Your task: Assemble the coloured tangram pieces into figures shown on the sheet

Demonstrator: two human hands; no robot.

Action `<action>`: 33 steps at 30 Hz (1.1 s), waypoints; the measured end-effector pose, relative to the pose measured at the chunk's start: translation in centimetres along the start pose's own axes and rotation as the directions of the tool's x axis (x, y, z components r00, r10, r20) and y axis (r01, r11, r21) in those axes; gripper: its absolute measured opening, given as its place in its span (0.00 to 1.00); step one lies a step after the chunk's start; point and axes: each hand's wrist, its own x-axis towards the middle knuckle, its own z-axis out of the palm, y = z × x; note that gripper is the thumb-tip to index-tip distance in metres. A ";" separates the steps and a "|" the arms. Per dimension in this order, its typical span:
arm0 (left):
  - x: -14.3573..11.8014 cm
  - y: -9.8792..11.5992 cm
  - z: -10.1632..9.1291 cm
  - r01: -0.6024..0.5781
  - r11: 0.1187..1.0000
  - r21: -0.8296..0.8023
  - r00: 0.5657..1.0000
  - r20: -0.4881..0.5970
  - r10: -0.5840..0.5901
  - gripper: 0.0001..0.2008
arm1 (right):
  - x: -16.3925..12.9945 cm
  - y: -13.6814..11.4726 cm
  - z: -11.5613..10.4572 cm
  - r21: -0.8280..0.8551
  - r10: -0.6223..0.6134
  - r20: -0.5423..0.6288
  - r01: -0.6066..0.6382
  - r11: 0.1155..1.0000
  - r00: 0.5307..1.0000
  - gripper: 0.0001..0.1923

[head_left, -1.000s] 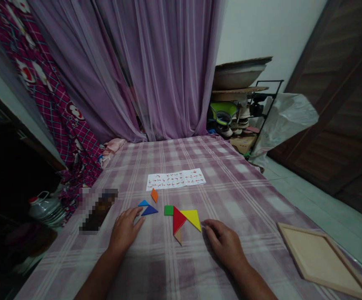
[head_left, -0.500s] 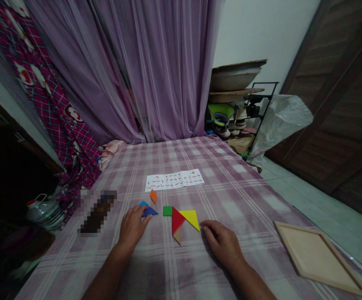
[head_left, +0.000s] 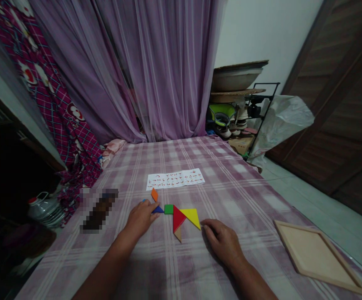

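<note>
My left hand [head_left: 141,216] has its thumb and forefinger pinched on a dark blue triangle tangram piece [head_left: 159,209], partly covered by the fingers. The triangle's right tip meets the left side of the green square [head_left: 169,209]. A lighter blue piece [head_left: 144,200] peeks out behind this hand, mostly hidden. Right of the green square, a red triangle [head_left: 179,218] touches it, with a yellow triangle [head_left: 192,215] at its right and a tan wooden piece [head_left: 177,234] below. My right hand [head_left: 221,239] rests on the cloth beside the yellow triangle's lower tip, fingers curled, nothing visible in them.
An orange parallelogram [head_left: 154,194] lies beyond my left hand, before a white sheet [head_left: 176,179] of small printed figures. A wooden tray [head_left: 300,266] lies at the right on the plaid cloth [head_left: 231,196]. A blurred-out patch [head_left: 99,210] is at the left.
My left hand has slid the dark blue triangle rightward, and its tip has come up to the green square. My right hand has stayed in place.
</note>
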 end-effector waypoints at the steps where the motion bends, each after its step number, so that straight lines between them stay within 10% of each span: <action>1: 0.3 0.0 -0.1 -0.006 1.000 0.002 1.000 0.009 0.006 0.18 | 0.0 0.0 0.0 0.002 -0.004 -0.003 0.004 1.000 1.000 0.18; 9: -1.3 0.6 -1.0 -0.013 0.998 -0.064 1.000 -0.013 0.012 0.15 | -0.2 -0.2 -0.4 0.072 -0.029 0.000 0.029 0.997 1.000 0.17; 22: -3.6 9.0 1.8 -0.402 0.902 -0.161 0.916 -0.078 0.394 0.15 | -2.0 -4.2 0.8 0.377 0.109 0.155 -0.161 0.912 0.982 0.19; 33: -4.0 5.5 2.5 -0.363 0.913 -0.188 0.916 -0.252 0.313 0.14 | -1.2 -2.7 -0.7 0.182 0.287 0.181 -0.319 0.930 0.941 0.18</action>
